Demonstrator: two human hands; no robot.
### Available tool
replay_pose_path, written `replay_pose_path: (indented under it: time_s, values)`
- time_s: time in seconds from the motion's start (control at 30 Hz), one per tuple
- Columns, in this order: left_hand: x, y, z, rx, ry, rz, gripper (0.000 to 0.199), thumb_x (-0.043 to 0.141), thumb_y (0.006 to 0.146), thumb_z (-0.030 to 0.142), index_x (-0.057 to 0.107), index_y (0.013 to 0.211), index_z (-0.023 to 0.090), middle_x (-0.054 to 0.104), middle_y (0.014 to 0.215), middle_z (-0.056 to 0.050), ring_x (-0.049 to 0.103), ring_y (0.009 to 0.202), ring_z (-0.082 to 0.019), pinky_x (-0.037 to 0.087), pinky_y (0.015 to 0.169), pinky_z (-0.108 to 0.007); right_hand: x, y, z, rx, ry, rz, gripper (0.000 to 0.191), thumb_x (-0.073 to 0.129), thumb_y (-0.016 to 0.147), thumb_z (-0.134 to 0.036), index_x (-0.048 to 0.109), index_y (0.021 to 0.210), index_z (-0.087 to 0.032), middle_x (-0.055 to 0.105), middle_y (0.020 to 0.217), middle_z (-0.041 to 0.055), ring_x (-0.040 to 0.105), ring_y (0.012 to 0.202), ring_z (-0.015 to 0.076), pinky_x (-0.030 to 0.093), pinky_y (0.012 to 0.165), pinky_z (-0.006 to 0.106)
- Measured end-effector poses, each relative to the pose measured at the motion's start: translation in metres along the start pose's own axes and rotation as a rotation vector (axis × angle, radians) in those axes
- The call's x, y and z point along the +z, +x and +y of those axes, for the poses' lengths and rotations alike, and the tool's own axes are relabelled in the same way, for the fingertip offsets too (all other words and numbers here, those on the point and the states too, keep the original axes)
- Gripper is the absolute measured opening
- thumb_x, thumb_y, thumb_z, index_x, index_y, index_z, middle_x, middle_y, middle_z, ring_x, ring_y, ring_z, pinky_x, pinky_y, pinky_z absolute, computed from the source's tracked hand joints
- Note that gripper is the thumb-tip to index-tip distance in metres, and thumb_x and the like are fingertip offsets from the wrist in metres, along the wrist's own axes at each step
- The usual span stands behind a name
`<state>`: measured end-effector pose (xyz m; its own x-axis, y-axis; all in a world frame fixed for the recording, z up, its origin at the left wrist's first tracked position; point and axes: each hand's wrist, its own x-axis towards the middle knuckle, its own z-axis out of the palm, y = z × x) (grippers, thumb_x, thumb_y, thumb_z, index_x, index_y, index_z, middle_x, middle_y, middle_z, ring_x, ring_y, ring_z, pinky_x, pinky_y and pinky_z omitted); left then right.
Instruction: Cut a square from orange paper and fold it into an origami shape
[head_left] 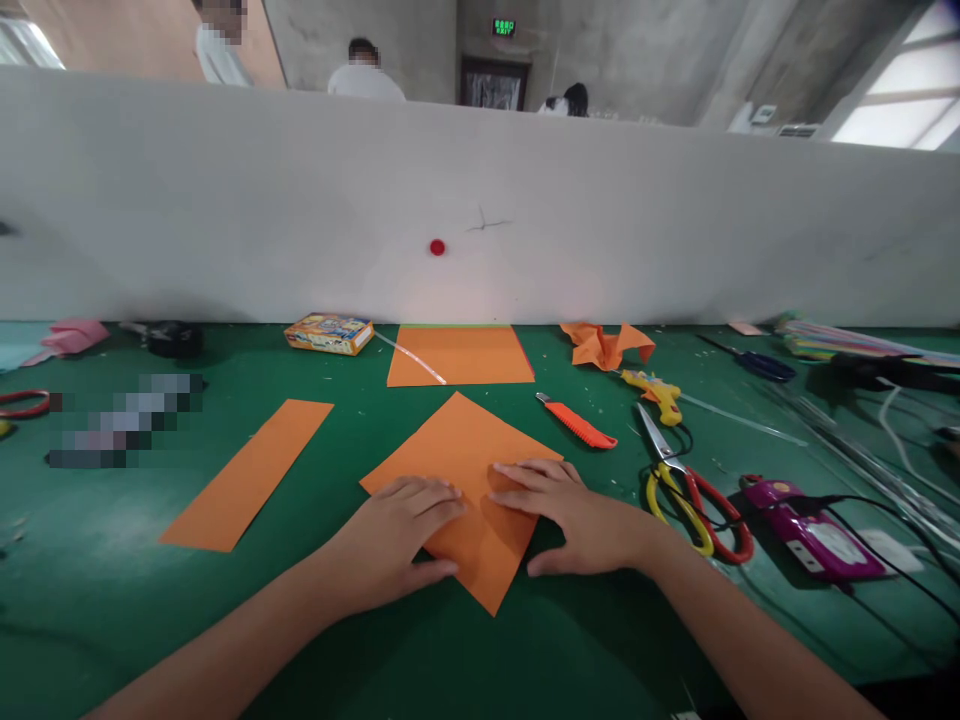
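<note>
An orange paper square point(476, 510) lies flat on the green table point(360, 660), turned so that one corner points toward me. My left hand point(401, 535) rests on its left side, fingers spread, thumb near the lower left edge. On the right side lies my right hand point(570, 510), its fingers apart on the paper and its thumb off the edge. Neither hand grips anything. An orange paper strip point(247, 475) is to the left. Behind the square is a stack of orange sheets point(461, 355). An orange cutter point(576, 424) lies at the back right of the square.
Right of my right hand are scissors point(696, 500), a yellow glue gun point(656, 393), a purple device point(817, 530) and cables. Folded orange paper point(607, 345) and a small box point(329, 333) stand near the white partition point(300, 200). People are beyond it.
</note>
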<state>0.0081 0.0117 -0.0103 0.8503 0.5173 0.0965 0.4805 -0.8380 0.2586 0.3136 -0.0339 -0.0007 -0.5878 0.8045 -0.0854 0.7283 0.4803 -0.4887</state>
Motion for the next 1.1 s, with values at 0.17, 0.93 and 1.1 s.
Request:
replay_pose_path:
  time_s: [0.17,0.93,1.1]
  values:
    - [0.004,0.001,-0.006,0.03,0.008,0.036,0.046,0.068,0.094,0.048,0.063,0.135,0.026,0.064,0.141,-0.006,0.059,0.13,-0.03,0.043,0.112,-0.047,0.001,0.004,0.001,0.007,0.018,-0.023,0.085,0.069,0.082,-0.074,0.048,0.154,-0.035,0.029,0.169,0.0043,0.021,0.154,0.0388,0.018,0.123,0.059]
    - [-0.005,-0.004,-0.013,0.068,-0.066,-0.001,0.035,0.053,0.104,0.03,0.064,0.137,0.035,0.057,0.15,-0.001,0.054,0.135,-0.026,0.042,0.113,-0.045,0.0,0.011,0.007,-0.107,0.078,0.141,0.021,0.063,0.1,-0.042,0.077,0.105,-0.027,0.062,0.146,0.0027,0.051,0.135,0.0279,0.032,0.116,0.05]
    - [-0.002,-0.003,-0.016,0.086,-0.103,0.059,0.031,0.053,0.103,0.028,0.07,0.129,0.031,0.062,0.145,-0.004,0.057,0.132,-0.026,0.045,0.11,-0.043,0.009,0.016,0.008,-0.198,0.159,0.264,0.011,0.065,0.099,-0.029,0.073,0.095,-0.023,0.071,0.131,0.0079,0.062,0.122,0.0233,0.043,0.107,0.043]
